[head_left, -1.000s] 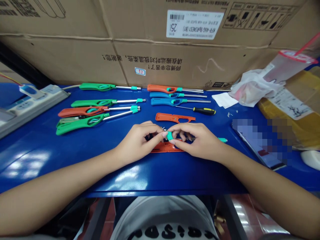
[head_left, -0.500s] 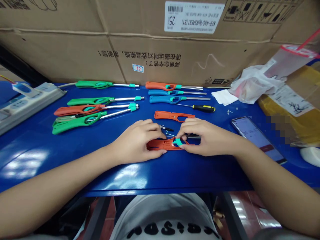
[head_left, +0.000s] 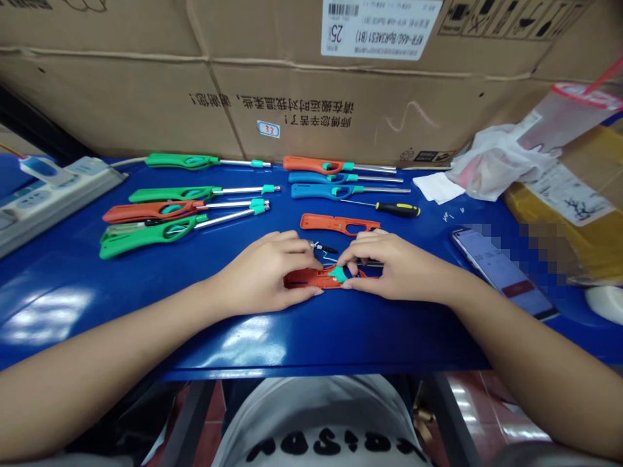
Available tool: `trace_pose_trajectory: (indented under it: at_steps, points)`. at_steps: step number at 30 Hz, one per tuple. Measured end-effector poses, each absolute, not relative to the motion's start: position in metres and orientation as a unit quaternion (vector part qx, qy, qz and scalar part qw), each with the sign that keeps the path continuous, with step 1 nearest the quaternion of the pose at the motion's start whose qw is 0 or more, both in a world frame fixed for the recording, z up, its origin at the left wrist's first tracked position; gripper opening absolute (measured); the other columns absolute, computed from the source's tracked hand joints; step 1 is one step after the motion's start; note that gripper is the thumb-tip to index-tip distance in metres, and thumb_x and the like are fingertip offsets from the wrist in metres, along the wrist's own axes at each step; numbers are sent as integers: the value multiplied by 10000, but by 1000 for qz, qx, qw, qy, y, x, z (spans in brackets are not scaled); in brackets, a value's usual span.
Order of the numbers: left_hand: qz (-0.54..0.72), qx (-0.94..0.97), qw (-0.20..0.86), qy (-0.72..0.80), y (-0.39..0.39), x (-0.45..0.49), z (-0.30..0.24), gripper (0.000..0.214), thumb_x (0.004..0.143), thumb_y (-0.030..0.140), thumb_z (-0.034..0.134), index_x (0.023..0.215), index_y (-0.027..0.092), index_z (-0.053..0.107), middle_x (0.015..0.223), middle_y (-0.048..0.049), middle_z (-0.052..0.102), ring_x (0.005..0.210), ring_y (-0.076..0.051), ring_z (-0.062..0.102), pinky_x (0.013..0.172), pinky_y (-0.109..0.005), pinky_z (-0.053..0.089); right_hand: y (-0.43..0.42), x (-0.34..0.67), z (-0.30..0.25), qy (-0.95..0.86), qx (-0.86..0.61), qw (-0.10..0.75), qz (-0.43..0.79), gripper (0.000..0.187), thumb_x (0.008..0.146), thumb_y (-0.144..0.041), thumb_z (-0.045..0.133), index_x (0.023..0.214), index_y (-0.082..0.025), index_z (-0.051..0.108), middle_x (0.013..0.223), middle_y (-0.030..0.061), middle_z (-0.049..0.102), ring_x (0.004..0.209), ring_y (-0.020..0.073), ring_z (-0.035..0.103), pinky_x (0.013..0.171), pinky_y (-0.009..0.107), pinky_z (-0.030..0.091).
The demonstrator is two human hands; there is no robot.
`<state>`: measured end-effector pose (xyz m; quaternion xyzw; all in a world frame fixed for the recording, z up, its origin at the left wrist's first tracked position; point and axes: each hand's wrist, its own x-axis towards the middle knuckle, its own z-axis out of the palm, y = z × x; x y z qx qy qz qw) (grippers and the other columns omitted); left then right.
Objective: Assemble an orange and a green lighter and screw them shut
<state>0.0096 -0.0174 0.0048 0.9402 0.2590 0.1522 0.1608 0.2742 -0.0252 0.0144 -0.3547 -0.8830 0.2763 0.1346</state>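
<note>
An orange lighter half-shell (head_left: 311, 279) lies open side up on the blue table, close to its front. My left hand (head_left: 270, 269) grips the shell's left end between thumb and fingers. A teal trigger (head_left: 337, 273) sits at the shell's middle, pinched by my right hand (head_left: 384, 266), whose fingers hide part of it. Just behind are a small black part (head_left: 326, 249) and thin white wire. A metal tube (head_left: 370, 264) shows partly behind my right fingers. Farther back rests the other orange half-shell (head_left: 335, 224).
Several long-necked lighters, including a green one (head_left: 150, 239) and a blue one (head_left: 321, 191), lie toward the back. A screwdriver (head_left: 396, 209), small screws (head_left: 446, 216) and a phone (head_left: 501, 272) are at right. A power strip (head_left: 53, 194) lies left; a cardboard box (head_left: 160, 104) stands behind.
The teal trigger has shifted slightly left within the orange shell, with my right fingers moving along with it. My left hand keeps its hold on the shell.
</note>
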Motion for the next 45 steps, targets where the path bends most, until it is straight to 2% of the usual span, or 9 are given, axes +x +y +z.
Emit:
trace_pose_trajectory:
  at_steps: [5, 7, 10, 13, 25, 27, 31, 38, 45]
  points:
    - [158, 939, 165, 259, -17, 10, 3, 247, 939, 397, 693, 1089, 204, 731, 1050, -44, 742, 958, -227, 636, 851, -362, 464, -27, 275, 17, -881, -368, 130, 268, 310, 849, -404, 799, 1057, -203, 687, 837, -29, 679, 821, 161, 628, 873, 341, 402]
    - [159, 938, 165, 260, -17, 10, 3, 250, 937, 401, 697, 1086, 203, 728, 1053, -45, 741, 966, -225, 642, 858, -362, 467, -28, 276, 20, -885, -364, 134, 257, 254, 861, -373, 779, 1018, -197, 684, 845, -25, 668, 809, 154, 622, 894, 347, 397]
    - [160, 938, 167, 259, -16, 10, 3, 250, 940, 399, 695, 1085, 199, 727, 1048, -46, 741, 972, -225, 648, 864, -362, 472, -30, 277, 22, -900, -340, 128, 241, 66, 921, -259, 678, 907, -195, 689, 833, -12, 668, 835, 157, 615, 927, 357, 383]
    - [160, 937, 169, 259, -17, 10, 3, 247, 941, 397, 692, 1083, 198, 727, 1047, -45, 741, 973, -225, 652, 867, -364, 477, -29, 277, 22, -913, -316, 114, 231, 139, 961, -210, 607, 861, -194, 702, 837, 5, 687, 872, 174, 607, 924, 366, 377]
    - [162, 939, 163, 255, -17, 10, 3, 262, 946, 388, 685, 1113, 188, 717, 1060, -51, 731, 989, -228, 660, 865, -363, 483, -30, 279, 25, -929, -293, 102, 204, 130, 951, -163, 606, 880, -188, 712, 817, 19, 685, 848, 189, 591, 846, 351, 408]
    - [162, 941, 155, 254, -18, 10, 3, 285, 952, 389, 676, 1147, 183, 706, 1075, -59, 726, 994, -231, 659, 857, -363, 479, -30, 277, 23, -925, -300, 118, 204, 80, 950, -216, 637, 953, -186, 712, 874, 24, 693, 870, 185, 613, 850, 347, 415]
    - [155, 942, 150, 256, -18, 10, 3, 270, 955, 390, 672, 1138, 195, 711, 1080, -53, 728, 982, -227, 660, 841, -360, 472, -29, 272, 17, -923, -296, 134, 205, 171, 993, -285, 616, 1116, -214, 711, 1044, 46, 709, 994, 198, 643, 859, 350, 422]
    - [151, 941, 160, 258, -18, 10, 5, 251, 949, 381, 682, 1109, 194, 729, 1049, -52, 730, 970, -225, 659, 853, -362, 484, -30, 270, 14, -920, -304, 130, 209, 133, 988, -257, 610, 1032, -199, 721, 1009, 53, 709, 969, 204, 647, 873, 372, 431]
    - [155, 938, 172, 259, -17, 11, 2, 252, 943, 376, 683, 1108, 191, 731, 1042, -62, 729, 960, -230, 655, 849, -361, 495, -29, 271, 15, -917, -305, 121, 228, 138, 1003, -257, 589, 1044, -202, 709, 1040, 66, 711, 988, 211, 647, 865, 369, 449]
